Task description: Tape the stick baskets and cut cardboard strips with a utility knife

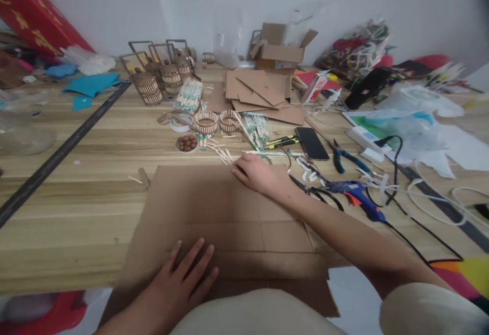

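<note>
Dish [187, 151] holds brown balls [187, 143]; left hand [180, 278] splayed on cardboard [198, 200]; right hand [255, 173], grip unclear.

My cardboard sheet [229, 200] lies on the table [95, 172] at bottom centre, my left hand [185, 276] on its near part, my right hand [257, 174] at its far edge. Phone [312, 143], pliers [347, 161] and glue gun [361, 200] lie centre right; at top centre, cardboard pieces [255, 90] lie before a box [278, 54].

Lies spread out as a broad, plain brown cardboard sheet [206, 197], with its far edge under the right hand [255, 173], its nearer part beneath the splayed left hand [183, 276], and straight creases crossing between the two.
</note>
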Demonstrator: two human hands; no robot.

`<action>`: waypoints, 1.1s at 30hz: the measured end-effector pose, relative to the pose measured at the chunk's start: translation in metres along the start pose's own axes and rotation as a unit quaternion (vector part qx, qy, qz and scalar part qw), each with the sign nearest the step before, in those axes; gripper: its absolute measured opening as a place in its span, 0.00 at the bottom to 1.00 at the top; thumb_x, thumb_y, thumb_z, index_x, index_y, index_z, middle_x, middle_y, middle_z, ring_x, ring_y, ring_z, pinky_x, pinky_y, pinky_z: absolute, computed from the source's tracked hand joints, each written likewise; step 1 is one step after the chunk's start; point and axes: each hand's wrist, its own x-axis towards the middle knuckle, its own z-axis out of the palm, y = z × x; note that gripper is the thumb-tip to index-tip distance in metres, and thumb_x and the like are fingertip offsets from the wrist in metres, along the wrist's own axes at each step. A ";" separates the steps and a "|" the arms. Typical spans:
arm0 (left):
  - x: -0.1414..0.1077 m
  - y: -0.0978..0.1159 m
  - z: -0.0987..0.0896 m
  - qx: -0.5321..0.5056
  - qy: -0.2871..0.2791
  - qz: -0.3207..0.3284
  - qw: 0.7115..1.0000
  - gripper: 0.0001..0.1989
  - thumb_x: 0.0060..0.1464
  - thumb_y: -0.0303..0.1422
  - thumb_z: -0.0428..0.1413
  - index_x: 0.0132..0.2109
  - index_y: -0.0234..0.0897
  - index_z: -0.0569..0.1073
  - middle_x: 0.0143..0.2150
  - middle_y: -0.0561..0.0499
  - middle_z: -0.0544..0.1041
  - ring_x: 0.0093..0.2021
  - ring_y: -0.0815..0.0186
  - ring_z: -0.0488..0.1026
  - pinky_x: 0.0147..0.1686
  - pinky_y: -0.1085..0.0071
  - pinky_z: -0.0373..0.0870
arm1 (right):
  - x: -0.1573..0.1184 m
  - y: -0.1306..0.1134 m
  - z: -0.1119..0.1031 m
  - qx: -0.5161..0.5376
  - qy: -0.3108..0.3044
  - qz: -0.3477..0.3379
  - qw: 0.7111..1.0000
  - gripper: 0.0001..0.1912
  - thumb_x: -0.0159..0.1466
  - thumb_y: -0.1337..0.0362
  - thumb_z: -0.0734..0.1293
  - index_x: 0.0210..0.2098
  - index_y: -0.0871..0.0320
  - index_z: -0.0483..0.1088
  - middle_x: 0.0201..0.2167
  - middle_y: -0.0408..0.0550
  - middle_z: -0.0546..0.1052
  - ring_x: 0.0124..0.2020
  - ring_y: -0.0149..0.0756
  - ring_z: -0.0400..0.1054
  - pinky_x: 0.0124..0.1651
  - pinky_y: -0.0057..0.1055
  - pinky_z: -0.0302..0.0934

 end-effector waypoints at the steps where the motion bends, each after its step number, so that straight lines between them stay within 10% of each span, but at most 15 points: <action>1: -0.005 0.002 -0.002 -0.002 -0.015 -0.005 1.000 0.19 0.70 0.37 0.52 0.65 0.58 0.70 0.70 0.48 0.67 0.71 0.48 0.60 0.69 0.34 0.37 | -0.005 -0.003 0.003 0.000 0.004 0.002 1.000 0.15 0.74 0.60 0.60 0.41 0.61 0.75 0.41 0.56 0.75 0.46 0.42 0.67 0.50 0.34 0.58; 9: 0.005 -0.013 -0.046 -0.094 -0.186 0.040 0.977 0.33 0.63 0.22 0.53 0.70 0.53 0.63 0.73 0.44 0.59 0.73 0.45 0.56 0.66 0.36 0.57 | -0.042 -0.015 0.015 0.002 0.021 0.009 1.000 0.16 0.72 0.62 0.60 0.53 0.63 0.73 0.50 0.62 0.75 0.52 0.48 0.66 0.59 0.43 0.57; 15: 0.031 -0.021 -0.090 -0.131 -0.327 0.050 0.935 0.50 0.47 0.15 0.56 0.75 0.40 0.50 0.76 0.35 0.42 0.75 0.39 0.39 0.67 0.30 0.49 | -0.069 0.012 -0.001 0.017 -0.005 0.028 0.999 0.20 0.71 0.61 0.63 0.60 0.56 0.71 0.61 0.57 0.73 0.60 0.47 0.66 0.63 0.44 0.56; 24: 0.027 -0.010 -0.087 -0.104 -0.332 0.034 0.937 0.49 0.49 0.11 0.48 0.74 0.47 0.49 0.76 0.40 0.43 0.75 0.43 0.38 0.67 0.32 0.52 | -0.008 0.021 -0.006 0.039 -0.063 0.230 0.970 0.18 0.69 0.50 0.65 0.39 0.58 0.76 0.39 0.51 0.81 0.42 0.41 0.75 0.47 0.38 0.66; 33: -0.015 -0.001 -0.024 -0.092 -0.173 0.025 0.980 0.31 0.66 0.30 0.54 0.72 0.52 0.57 0.75 0.42 0.53 0.76 0.44 0.46 0.69 0.32 0.47 | -0.007 0.034 -0.024 0.057 -0.144 0.154 0.976 0.13 0.68 0.54 0.69 0.41 0.59 0.75 0.40 0.47 0.79 0.40 0.36 0.73 0.47 0.39 0.67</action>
